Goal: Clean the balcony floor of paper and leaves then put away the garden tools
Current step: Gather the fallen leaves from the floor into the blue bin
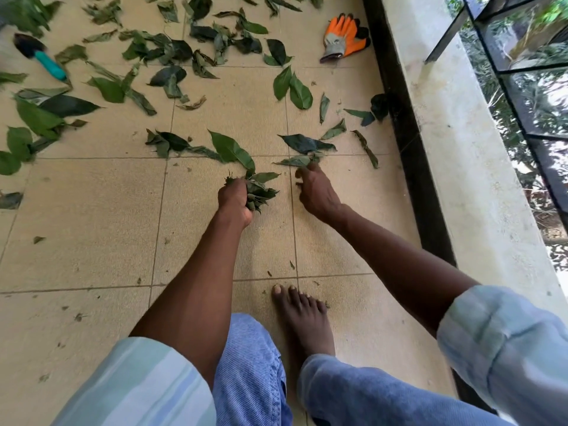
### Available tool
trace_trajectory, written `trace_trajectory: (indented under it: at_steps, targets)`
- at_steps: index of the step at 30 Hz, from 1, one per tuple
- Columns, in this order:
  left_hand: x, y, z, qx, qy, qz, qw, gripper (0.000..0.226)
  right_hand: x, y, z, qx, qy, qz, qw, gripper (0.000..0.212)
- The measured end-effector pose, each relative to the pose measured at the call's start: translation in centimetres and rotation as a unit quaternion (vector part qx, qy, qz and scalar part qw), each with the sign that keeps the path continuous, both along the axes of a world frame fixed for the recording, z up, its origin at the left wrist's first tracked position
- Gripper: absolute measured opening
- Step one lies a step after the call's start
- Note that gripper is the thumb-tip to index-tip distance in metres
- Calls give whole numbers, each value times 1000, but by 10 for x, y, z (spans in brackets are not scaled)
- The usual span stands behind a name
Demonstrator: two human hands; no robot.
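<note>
Fingers (236,192) clutching leaf bunch (259,192) — right hand (316,192) pinching floor leaves (299,160)

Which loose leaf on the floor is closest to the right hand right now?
The narrow leaf at the right hand's fingertips, just below the big dark leaf. The fingers reach it; all other loose leaves lie farther off. The left hand grips a leaf bunch.

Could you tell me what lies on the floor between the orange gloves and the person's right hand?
In the head view, loose green leaves lie on the tiles between the orange gloves and the right hand.
</note>
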State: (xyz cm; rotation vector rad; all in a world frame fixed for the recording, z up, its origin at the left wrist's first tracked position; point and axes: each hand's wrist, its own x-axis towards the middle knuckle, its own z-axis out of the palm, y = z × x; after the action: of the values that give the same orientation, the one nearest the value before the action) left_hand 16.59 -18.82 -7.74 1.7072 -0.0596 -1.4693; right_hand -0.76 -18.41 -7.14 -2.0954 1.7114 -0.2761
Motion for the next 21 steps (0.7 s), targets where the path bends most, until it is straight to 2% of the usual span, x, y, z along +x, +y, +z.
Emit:
trace_trajectory:
  at_steps: [2, 3, 4, 5, 7, 9, 12, 15, 19, 21]
  targets:
    - [1, -3, -2, 0, 2, 1, 1000, 32, 11, 8, 18, 2, 55, 45, 997, 29]
    - [2, -4, -3, 1, 3, 4, 1000, 32, 20, 12, 31, 26, 130, 132, 982, 32]
    - [3, -4, -4, 3, 3, 8, 1000, 32, 23, 13, 50, 7, 180, 184, 966, 34]
    - [3, -5, -4, 5, 2, 11, 1000, 31, 22, 7, 62, -19, 182, 170, 968, 31]
    - [2, -7, -5, 7, 0, 15, 1000, 28, 23, -12, 60, 18, 128, 87, 988, 26]
    - [0, -9, -5, 7, 2, 17, 1000, 25, 24, -26, 44, 29, 94, 87, 991, 31]
    - [-4, -11, -5, 2, 12, 24, 1000, 22, 19, 8, 6, 8, 95, 86, 992, 30]
    - [-8, -12, -6, -4, 20, 22, 1000, 27, 6, 6, -18, 22, 58, 54, 997, 33]
    - [-9, -12, -6, -6, 18, 24, 1000, 31, 3, 1, -23, 4, 43, 21, 999, 32]
    - [-8, -12, -6, -6, 18, 25, 1000, 27, 3, -5, -26, -13, 63, 14, 998, 29]
